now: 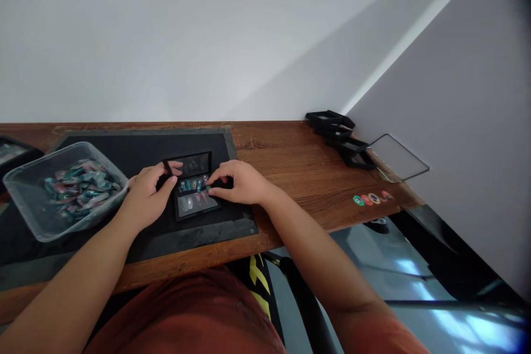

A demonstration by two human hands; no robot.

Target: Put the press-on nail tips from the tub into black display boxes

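An opened black case [196, 211] lies on the dark mat, its raised lid [194, 164] at the back. Several teal, pink and clear nail-shaped pieces sit in rows inside it. My left hand [150, 196] holds the case at its left side, fingers around the lid's left edge and thumb near the hinge. My right hand [235, 182] is at the case's right side, thumb and forefinger closed at the right end of the teal row; whatever is between the fingertips is too small to make out.
A clear plastic tub [39, 218] of similar pieces stands on the left, beside a dark case [16, 155]. Stacked black cases [348, 145] and a thin wire frame [409, 178] are at the back right. Round colored stickers [368, 199] lie near the table's right end.
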